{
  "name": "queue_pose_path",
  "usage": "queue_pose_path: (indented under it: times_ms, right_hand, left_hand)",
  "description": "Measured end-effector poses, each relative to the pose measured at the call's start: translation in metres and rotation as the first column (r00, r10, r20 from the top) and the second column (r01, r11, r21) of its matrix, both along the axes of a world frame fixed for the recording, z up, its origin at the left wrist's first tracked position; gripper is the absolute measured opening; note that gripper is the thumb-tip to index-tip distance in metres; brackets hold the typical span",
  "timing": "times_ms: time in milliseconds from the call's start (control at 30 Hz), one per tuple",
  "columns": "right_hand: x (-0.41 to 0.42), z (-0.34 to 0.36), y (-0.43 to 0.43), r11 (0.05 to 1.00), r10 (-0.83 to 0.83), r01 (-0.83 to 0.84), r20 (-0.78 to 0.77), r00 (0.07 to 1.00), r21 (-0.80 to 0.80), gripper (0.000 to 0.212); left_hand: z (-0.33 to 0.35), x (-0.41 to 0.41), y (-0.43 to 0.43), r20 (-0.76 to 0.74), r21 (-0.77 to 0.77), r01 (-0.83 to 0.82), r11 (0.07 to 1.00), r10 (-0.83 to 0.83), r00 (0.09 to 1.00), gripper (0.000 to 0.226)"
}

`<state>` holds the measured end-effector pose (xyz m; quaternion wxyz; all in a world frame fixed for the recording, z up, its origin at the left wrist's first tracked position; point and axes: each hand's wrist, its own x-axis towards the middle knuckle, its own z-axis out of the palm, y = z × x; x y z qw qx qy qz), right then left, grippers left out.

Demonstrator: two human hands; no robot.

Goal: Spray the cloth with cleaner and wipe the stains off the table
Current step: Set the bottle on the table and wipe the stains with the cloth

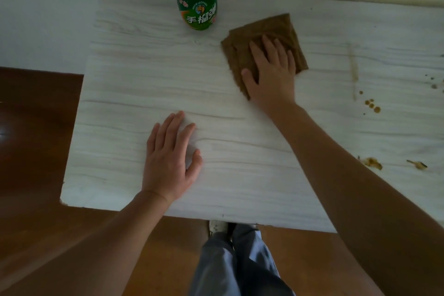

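Note:
A folded brown cloth (276, 31) lies on the pale wood-grain table (240, 187). My right hand (271, 72) presses flat on the cloth's near half, fingers spread. My left hand (170, 158) rests flat and empty on the bare tabletop, nearer the front edge. A cleaner bottle (197, 0) with a green label stands upright at the back, left of the cloth; its top is cut off by the frame. Brown stains show on the right: drops (372, 104), smears (372, 163) near the front and a faint vertical streak (353, 69).
The table's back edge meets a white wall (48, 19) with a dirty yellowish seam. The left edge drops to a dark wooden floor (36, 139). My legs in blue-grey trousers (240, 267) stand at the front edge.

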<state>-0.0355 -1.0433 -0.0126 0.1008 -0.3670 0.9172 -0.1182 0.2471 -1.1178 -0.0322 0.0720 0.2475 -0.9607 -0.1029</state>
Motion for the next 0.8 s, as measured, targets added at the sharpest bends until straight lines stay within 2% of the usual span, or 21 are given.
queue_pose_path:
  times_ms: [200, 367, 567, 700, 800]
  right_hand:
    - [0.101, 0.003, 0.054, 0.992, 0.107, -0.104, 0.038, 0.994, -0.065, 0.061]
    - [0.147, 0.008, 0.145, 1.000, 0.020, -0.019, 0.060, 0.998, -0.012, 0.059]
    - [0.096, 0.018, 0.197, 0.985, -0.120, 0.116, 0.027, 0.992, 0.125, 0.062]
    - [0.046, 0.018, 0.162, 0.972, -0.196, 0.189, 0.036, 0.980, 0.138, 0.065]
    - [0.035, 0.015, 0.122, 0.975, -0.185, 0.179, 0.034, 0.982, 0.132, 0.065]
  left_hand:
    - [0.006, -0.002, 0.002, 0.013, 0.016, -0.017, 1.000, 0.017, 1.000, 0.055]
    - [0.009, -0.002, 0.004, -0.038, 0.041, -0.016, 0.999, 0.017, 0.999, 0.053]
    - [0.014, -0.002, 0.005, -0.042, 0.060, -0.014, 0.998, 0.016, 0.999, 0.053]
    - [0.017, -0.003, 0.005, 0.011, 0.074, -0.013, 0.997, 0.012, 1.000, 0.057]
    - [0.016, -0.003, 0.005, 0.044, 0.066, -0.020, 0.998, 0.018, 0.999, 0.057]
